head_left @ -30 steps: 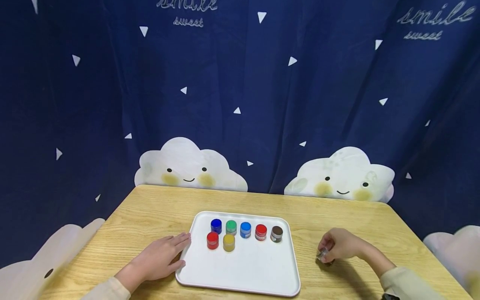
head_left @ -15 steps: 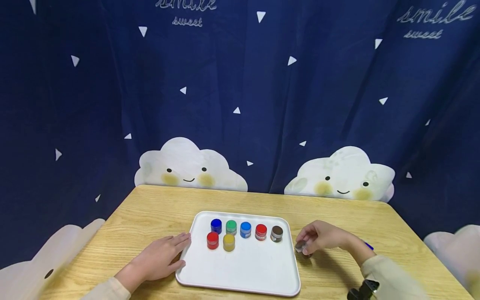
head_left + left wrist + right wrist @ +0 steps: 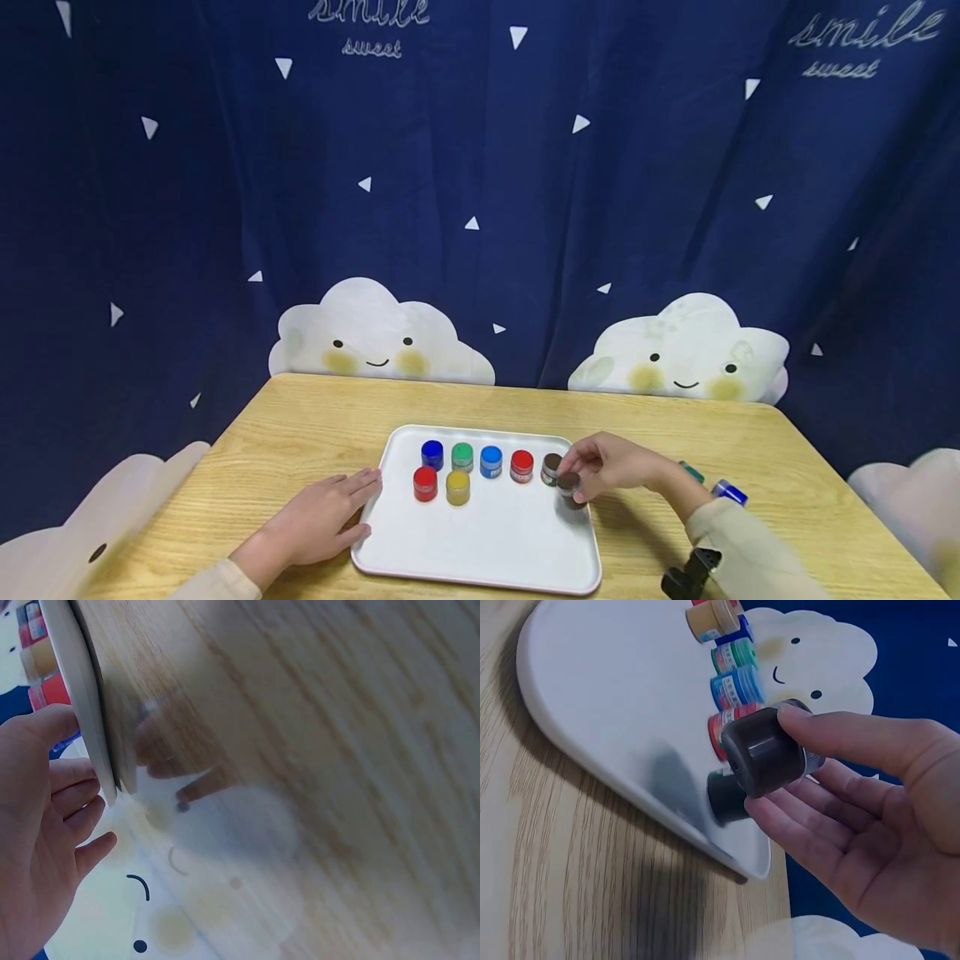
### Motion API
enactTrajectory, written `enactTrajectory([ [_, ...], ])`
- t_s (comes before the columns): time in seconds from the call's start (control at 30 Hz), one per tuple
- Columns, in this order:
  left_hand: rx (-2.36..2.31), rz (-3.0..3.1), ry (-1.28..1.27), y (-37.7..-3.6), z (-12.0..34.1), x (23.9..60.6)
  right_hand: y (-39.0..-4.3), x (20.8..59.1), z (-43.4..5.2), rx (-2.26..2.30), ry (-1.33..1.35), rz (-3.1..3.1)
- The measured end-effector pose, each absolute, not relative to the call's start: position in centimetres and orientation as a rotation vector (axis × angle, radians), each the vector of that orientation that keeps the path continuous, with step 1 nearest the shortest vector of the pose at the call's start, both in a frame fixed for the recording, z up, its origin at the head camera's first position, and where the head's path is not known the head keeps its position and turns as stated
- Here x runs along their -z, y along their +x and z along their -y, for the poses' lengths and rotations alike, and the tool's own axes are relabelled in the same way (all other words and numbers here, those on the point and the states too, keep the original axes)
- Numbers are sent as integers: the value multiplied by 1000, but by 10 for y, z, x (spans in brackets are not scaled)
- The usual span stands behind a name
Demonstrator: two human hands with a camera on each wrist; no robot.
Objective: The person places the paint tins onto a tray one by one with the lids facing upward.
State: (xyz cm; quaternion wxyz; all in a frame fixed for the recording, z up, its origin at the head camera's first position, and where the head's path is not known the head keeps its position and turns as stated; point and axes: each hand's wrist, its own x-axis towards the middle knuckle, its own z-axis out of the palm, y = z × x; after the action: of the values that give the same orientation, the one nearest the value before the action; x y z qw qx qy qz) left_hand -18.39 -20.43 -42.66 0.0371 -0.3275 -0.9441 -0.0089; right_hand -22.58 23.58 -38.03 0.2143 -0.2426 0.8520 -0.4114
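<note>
Right hand pinches a dark-lidded jar between thumb and fingertips, grip closed round it, jar held above the white tray's right side, just beside the brown jar. Left hand lies flat and relaxed on the worktop, fingers touching the tray's left edge.

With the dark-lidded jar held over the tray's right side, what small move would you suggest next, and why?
Probably lower it onto the bare tray just in front of the brown jar. The right hand pinches the dark-lidded jar above the tray, and the front row beside the yellow jar has room.
</note>
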Motion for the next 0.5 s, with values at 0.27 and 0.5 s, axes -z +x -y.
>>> enactTrajectory([
  [0.27,20,2901,-986,-184,205,428,-229,381,-218,1171,-681,-2365],
  [0.5,14,2887,-998,-183,205,427,-230,388,-202,1232,-759,-2307],
])
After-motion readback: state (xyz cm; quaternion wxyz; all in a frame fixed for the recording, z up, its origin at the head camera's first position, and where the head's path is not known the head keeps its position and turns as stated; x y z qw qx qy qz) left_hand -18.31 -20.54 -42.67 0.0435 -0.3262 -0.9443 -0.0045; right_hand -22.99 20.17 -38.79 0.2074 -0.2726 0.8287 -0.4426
